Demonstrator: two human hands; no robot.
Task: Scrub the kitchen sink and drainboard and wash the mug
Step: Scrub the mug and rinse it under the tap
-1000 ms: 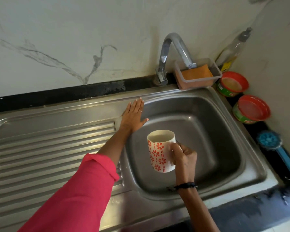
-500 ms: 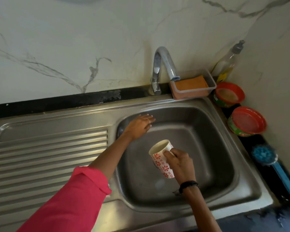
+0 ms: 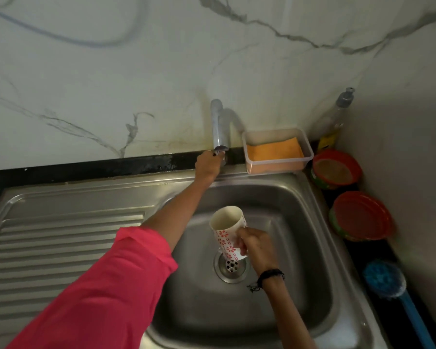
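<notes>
Left hand [image 3: 208, 165] has left the sink [image 3: 312, 222] basin wall and reached up to the tap [image 3: 220, 129] base at 12 o'clock, fingers curled around it. Right hand [image 3: 256, 244] still grips the mug [image 3: 228, 229], now tilted, mouth toward 11 o'clock, held over the drain [image 3: 231, 267]. Drainboard [image 3: 61, 243] lies at 9 o'clock.

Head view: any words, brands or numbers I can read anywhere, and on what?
None can be read.
Bottle: yellow label, print too blurred.
Two red-lidded tubs: green side bands, print too blurred.
Mug in right hand: red flower pattern only, no text.
</notes>
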